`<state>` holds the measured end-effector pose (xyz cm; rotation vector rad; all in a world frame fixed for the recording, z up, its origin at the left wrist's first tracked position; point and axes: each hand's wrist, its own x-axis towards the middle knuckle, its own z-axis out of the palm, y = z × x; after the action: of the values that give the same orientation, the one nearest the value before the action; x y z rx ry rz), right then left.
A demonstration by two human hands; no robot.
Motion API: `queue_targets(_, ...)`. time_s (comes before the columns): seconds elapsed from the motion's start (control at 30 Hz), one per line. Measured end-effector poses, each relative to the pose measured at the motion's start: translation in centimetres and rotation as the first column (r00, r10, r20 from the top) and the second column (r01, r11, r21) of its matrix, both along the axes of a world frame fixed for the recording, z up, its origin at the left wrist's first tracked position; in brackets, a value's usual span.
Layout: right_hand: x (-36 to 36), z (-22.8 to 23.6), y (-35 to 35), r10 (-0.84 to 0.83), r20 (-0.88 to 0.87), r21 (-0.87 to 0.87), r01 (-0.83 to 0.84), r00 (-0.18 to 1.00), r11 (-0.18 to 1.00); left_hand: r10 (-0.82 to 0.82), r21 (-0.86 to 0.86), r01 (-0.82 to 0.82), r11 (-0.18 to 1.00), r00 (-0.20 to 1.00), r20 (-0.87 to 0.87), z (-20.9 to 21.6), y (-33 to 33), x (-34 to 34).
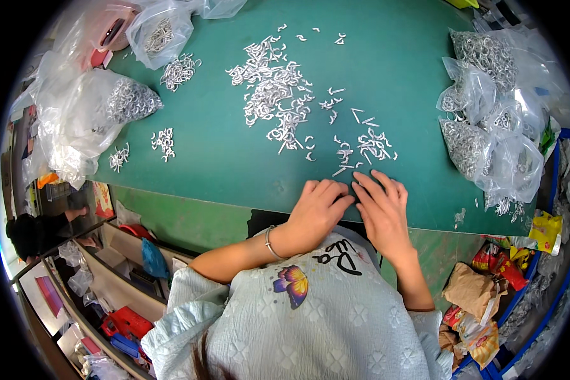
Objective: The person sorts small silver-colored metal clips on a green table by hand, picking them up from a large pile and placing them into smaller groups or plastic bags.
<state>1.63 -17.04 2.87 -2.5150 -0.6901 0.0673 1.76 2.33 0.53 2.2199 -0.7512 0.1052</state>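
Starting at the far left, a clear bag of silver rings (123, 101) slumps on the green desk (202, 171), with two little heaps (164, 144) lying near it, well apart from anyone's fingers. Moving along, here's the big scatter of silver pieces (275, 95), ahead and to the left of both hands, a longer stretch for either. Now the left hand (321, 206), down by the near edge: fingers curled in, thumb angled across to the right, tips bunched so closely that I cannot tell whether a piece is pinched in there. Just ahead of it lies a straight silver sliver (340, 171), its long axis slanting from near left to far right, the small cluster (344, 154) right behind it. Next door, the looser cluster (375, 146) (mostly curved bits, a proper tangle) sits straight ahead of the right hand (384, 212), whose fingers are stretched and partly spread, palm down, nothing visible in hold. That's the relation that counts, I'd judge: right fingertips pointing at that tangle, near but apart, and closer than the left hand. Out wide right, bulging bags of rings (465, 145) lie well clear.
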Motion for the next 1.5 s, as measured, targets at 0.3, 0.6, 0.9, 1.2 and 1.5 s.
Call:
queue_targets(0.3, -1.3, -0.1, -3.5, -0.349, 0.064, -0.207, 0.354, 0.935, 0.912, 0.249, 0.089, -0.254, 0.963, 0.966, 0.068, -0.1, 4.2, 1.1)
queue_targets(0.6, -0.3, -0.7, -4.6, -0.385, 0.102, -0.387, 0.393, 0.917, 0.834, 0.180, 0.172, -0.199, 0.965, 0.976, 0.120, 0.6, -2.8, 2.7)
queue_targets(0.9, 3.6, -0.9, -2.4, -0.176, 0.077, -0.280, 0.191, 0.981, 0.941, -0.003, 0.108, -0.002, 0.994, 0.999, 0.052, -0.2, -2.2, 2.3)
queue_targets(1.2, -1.4, -0.7, -5.6, -0.487, 0.128, -0.351, 0.499, 0.864, 0.792, 0.159, 0.106, -0.158, 0.982, 0.987, -0.008, 0.9, 0.5, 1.0)
queue_targets(1.5, -0.4, 0.2, -1.3, -0.224, -0.024, -0.307, 0.206, 0.974, 0.929, 0.318, 0.142, -0.310, 0.940, 0.947, -0.039, 0.8, 3.7, -0.2)
